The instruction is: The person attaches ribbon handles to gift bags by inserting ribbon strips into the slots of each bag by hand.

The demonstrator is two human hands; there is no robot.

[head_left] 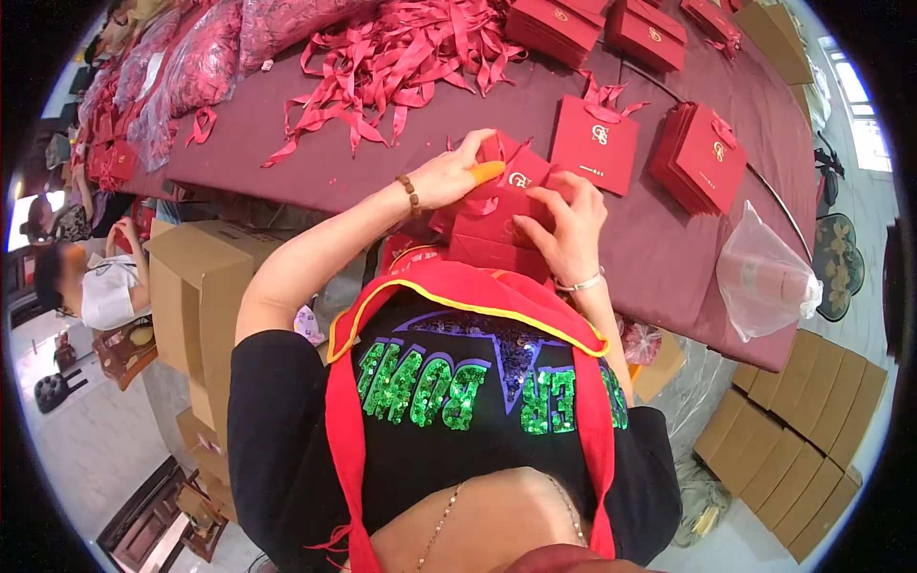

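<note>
A small red paper bag point(519, 179) with a gold emblem lies at the near edge of the table, between my hands. My left hand point(466, 174), with an orange cover on one finger, grips the bag's left side. On its right side, the bent fingers and thumb of my right hand point(565, 222) hold the bag. More red bags point(492, 234) rest just below, against the red apron. A flat red bag point(594, 143) with a ribbon handle lies beyond my right hand, beside a stack of red bags point(702, 158).
Loose red ribbons point(401, 62) are heaped at the table's far side, near plastic sacks point(196, 76). Red bag stacks point(647, 34) stand at the back. A clear plastic bag point(764, 277) lies right. Cardboard boxes point(177, 286) stand left. Another person point(105, 286) sits at far left.
</note>
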